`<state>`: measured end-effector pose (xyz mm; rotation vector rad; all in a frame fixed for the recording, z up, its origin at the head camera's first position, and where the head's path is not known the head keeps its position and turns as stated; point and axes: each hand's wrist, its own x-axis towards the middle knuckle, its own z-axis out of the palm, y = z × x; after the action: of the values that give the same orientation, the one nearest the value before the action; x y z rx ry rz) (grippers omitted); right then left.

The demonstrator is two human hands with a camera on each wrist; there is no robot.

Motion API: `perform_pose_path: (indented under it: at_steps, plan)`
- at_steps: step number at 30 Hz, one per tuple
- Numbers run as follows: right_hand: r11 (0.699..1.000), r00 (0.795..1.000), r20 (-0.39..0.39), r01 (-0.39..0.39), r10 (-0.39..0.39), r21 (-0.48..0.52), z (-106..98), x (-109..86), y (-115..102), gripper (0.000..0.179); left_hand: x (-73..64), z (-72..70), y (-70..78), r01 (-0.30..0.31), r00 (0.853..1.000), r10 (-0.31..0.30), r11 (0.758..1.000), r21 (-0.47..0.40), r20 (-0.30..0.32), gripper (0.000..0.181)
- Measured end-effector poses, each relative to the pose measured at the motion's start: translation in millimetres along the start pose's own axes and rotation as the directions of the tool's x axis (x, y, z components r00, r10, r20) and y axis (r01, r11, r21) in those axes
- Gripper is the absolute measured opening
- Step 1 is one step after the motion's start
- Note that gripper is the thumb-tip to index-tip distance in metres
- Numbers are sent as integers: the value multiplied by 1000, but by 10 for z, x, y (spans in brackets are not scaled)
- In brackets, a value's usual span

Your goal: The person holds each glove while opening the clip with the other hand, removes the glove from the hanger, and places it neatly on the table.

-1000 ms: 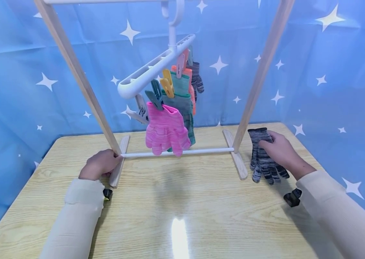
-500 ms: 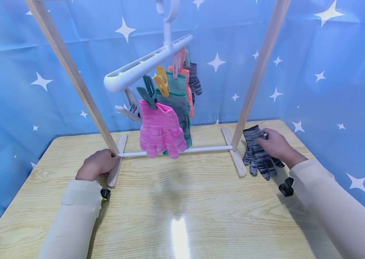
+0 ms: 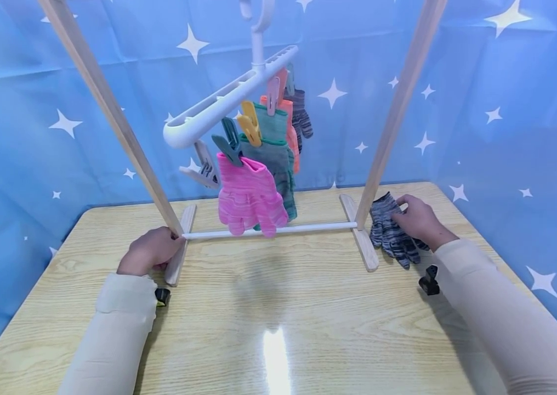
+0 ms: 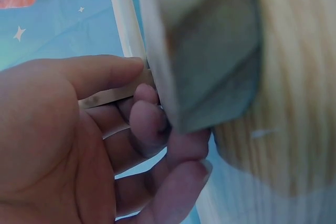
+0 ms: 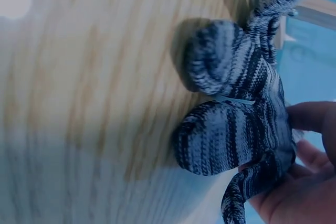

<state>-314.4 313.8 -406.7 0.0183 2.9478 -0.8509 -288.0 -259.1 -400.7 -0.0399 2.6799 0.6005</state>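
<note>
Head view: the left hand [image 3: 152, 249] holds the wooden frame [image 3: 119, 129] low down, while the right hand [image 3: 419, 219] pinches a dark striped glove [image 3: 391, 230] just beside the right foot [image 3: 366, 249]. Pull inward too far and it could snag there, setting the pink glove [image 3: 251, 197] swinging. Left wrist: fingers curl against the wood; a slack grip might let the frame slide. Right wrist: thumb and fingers nip the fabric, glove fingers dangling by the table [image 5: 79, 103]; too little cloth caught, and it could slip.

Starry blue backdrop [image 3: 340, 127], seemingly cloth, behind a wood-grain table [image 3: 214, 334].
</note>
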Motion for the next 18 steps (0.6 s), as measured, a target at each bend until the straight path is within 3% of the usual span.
perform_pose_path:
  at_steps: [7, 18]
  plan:
    - [999, 999, 21, -33, 34, -39, 56, 58, 81, 45, 11, 5, 17, -5, 1000, 5, 1000, 13, -2, 43]
    - [994, 988, 137, -61, 74, -95, 69, 94, 40, 55, -2, -1, 26, -3, 1000, 4, 999, 36, -13, 41]
